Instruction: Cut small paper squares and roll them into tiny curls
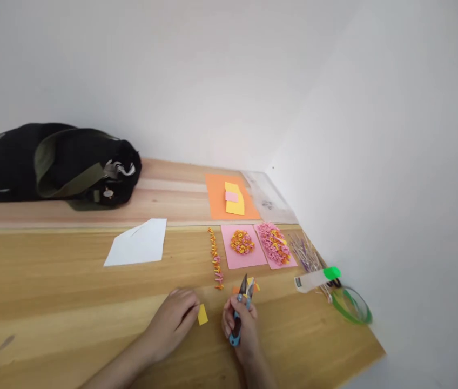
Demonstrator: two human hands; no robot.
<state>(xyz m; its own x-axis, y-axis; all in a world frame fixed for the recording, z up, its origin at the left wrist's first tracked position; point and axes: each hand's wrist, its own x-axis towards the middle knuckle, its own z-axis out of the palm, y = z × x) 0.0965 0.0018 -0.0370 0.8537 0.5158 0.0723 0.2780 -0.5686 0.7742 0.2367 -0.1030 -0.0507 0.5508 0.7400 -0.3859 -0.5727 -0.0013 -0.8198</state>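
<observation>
My left hand [175,319] is closed with a small yellow paper piece [202,315] at its fingertips, low over the wooden table. To its right, my right hand [245,324] is wrapped round blue-handled scissors [235,336], whose blades point away from me. Small orange and yellow paper scraps [256,284] lie by the blades. Just beyond my hands runs a line of curled orange and pink pieces [214,256]. Farther right, a round pile of curls [242,242] rests on a pink sheet [229,260], beside a larger pink and orange pile [273,243].
A black bag [59,162] lies at the back left against the wall. White paper [137,243] is nearer. An orange sheet [216,208] with yellow and pink paper lies at the back. Thin sticks [305,254], a white-green item [316,280] and green tape [350,305] line the right edge.
</observation>
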